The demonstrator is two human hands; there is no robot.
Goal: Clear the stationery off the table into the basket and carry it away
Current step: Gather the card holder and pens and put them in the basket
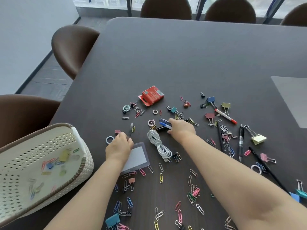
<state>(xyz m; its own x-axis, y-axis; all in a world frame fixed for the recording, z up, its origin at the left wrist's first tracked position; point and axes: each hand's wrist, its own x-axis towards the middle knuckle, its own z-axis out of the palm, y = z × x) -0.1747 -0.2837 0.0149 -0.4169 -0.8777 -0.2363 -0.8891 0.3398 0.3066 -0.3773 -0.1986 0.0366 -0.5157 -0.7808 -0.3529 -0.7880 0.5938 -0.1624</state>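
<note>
A cream perforated basket (79,143) sits tilted at the table's left edge with several clips inside. My left hand (118,146) holds a thin grey pen-like item (131,128) above a clear card holder (137,157). My right hand (181,128) grips blue pens (163,124) near a coiled white cable (157,143). Coloured paper clips (193,193) and binder clips lie scattered over the dark table (182,55). A red box (152,95), a red-tipped marker (226,116), a black pen (240,141) and a yellow binder clip (258,138) lie farther out.
Brown chairs stand at the left (71,48) and along the far side (166,9). A grey panel (292,97) is set in the table at the right. The far half of the table carries nothing.
</note>
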